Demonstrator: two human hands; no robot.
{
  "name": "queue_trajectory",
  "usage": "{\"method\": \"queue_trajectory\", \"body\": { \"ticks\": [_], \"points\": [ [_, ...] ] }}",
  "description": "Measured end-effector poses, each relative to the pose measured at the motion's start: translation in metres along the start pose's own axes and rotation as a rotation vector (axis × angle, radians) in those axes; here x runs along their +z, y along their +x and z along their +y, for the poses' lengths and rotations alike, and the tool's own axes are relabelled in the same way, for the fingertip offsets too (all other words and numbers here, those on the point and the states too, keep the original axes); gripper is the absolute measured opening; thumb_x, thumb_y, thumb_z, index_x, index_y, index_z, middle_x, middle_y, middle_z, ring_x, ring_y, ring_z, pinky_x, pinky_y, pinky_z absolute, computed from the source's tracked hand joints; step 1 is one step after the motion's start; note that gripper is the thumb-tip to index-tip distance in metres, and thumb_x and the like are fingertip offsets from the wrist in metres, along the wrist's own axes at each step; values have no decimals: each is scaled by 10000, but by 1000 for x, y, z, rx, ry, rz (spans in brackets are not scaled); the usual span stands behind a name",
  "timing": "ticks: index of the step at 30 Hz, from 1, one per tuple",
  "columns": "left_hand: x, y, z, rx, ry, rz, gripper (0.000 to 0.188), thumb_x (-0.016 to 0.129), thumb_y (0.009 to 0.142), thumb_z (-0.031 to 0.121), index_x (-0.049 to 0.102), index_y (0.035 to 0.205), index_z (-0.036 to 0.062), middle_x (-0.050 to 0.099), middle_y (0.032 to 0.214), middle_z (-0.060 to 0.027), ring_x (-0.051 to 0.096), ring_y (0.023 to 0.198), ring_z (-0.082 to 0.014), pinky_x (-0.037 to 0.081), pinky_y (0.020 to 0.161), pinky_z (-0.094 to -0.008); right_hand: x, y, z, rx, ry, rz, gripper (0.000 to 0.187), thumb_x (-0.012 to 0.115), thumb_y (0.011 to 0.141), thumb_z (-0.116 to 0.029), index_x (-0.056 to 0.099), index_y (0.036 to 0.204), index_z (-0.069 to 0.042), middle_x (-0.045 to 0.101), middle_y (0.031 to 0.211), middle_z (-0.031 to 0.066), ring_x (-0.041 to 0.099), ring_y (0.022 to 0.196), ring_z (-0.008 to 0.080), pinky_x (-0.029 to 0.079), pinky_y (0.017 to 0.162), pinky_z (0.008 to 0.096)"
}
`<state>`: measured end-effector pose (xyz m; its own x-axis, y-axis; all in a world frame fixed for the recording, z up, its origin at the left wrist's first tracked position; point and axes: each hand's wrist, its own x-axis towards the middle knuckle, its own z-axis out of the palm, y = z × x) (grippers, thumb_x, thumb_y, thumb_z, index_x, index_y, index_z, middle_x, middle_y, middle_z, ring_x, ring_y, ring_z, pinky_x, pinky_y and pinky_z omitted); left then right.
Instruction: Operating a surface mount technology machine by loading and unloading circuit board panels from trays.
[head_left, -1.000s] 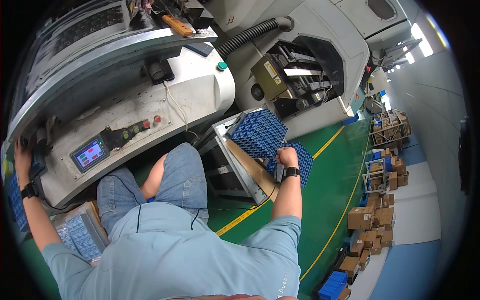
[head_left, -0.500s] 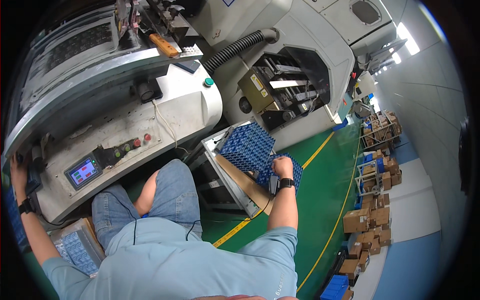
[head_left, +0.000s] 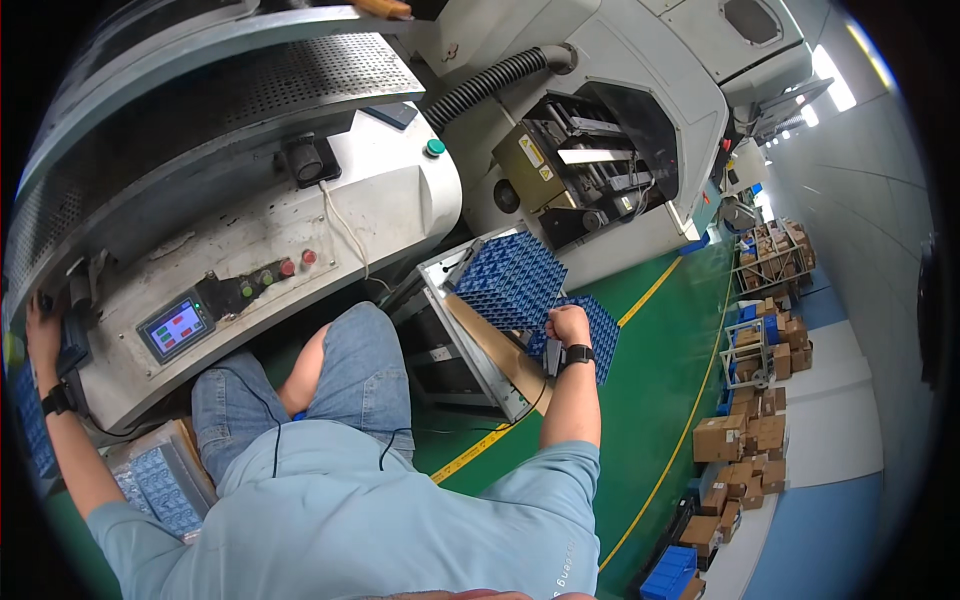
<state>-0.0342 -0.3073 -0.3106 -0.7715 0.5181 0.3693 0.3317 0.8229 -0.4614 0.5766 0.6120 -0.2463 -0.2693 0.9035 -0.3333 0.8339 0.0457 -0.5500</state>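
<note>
At the far left, my left hand reaches to the left end of a white machine. Its fingers are closed about a small dark part that is too dim to name. My right hand is closed in a fist by the low stack of blue slotted panels. Whatever the fist may hold is hidden. A taller stack of blue panels stands beside it on a metal cart. Above the machine's front, a perforated metal plate shows beneath a raised frame.
A touch screen and several buttons line the machine's front. Beyond the cart stands a second machine with an open bay. Wrapped blue panels lie by my left thigh. Cardboard boxes line the right wall.
The machine's upper frame has risen, and the perforated plate now shows where a dark-patterned surface lay in view. The orange-handled tool has gone up with it. Both hands keep their places.
</note>
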Motion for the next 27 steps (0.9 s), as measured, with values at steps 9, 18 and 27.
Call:
{"method": "queue_trajectory", "body": {
  "ticks": [9, 18, 27],
  "points": [
    [-7, -1, 2, -20, 54, 14, 420, 559, 967, 183, 603, 1361, 320, 499, 1433, -204, 550, 1242, -391, 515, 971, -432, 2, 5, 1, -2, 41, 14, 163, 627, 907, -72, 673, 785, 26, 646, 628, 91, 611, 500, 183, 470, 450, 325],
    [-1, -1, 6, -64, -2, 17, 423, 596, 953, 266, 579, 1373, 228, 512, 1412, -223, 547, 1239, -403, 501, 980, -438, 5, 10, 1, -169, -354, 192, 191, 647, 784, -159, 728, 824, 9, 721, 778, 185, 704, 699, 311, 560, 678, 405],
    [6, 1, 8, -143, -92, 35, 501, 633, 939, 349, 554, 1386, 136, 525, 1391, -241, 544, 1236, -415, 486, 988, -444, -78, -29, -42, -122, -520, 573, 282, 644, 776, -230, 769, 944, -41, 727, 1006, 222, 699, 984, 391, 548, 891, 453]
  ]
}}
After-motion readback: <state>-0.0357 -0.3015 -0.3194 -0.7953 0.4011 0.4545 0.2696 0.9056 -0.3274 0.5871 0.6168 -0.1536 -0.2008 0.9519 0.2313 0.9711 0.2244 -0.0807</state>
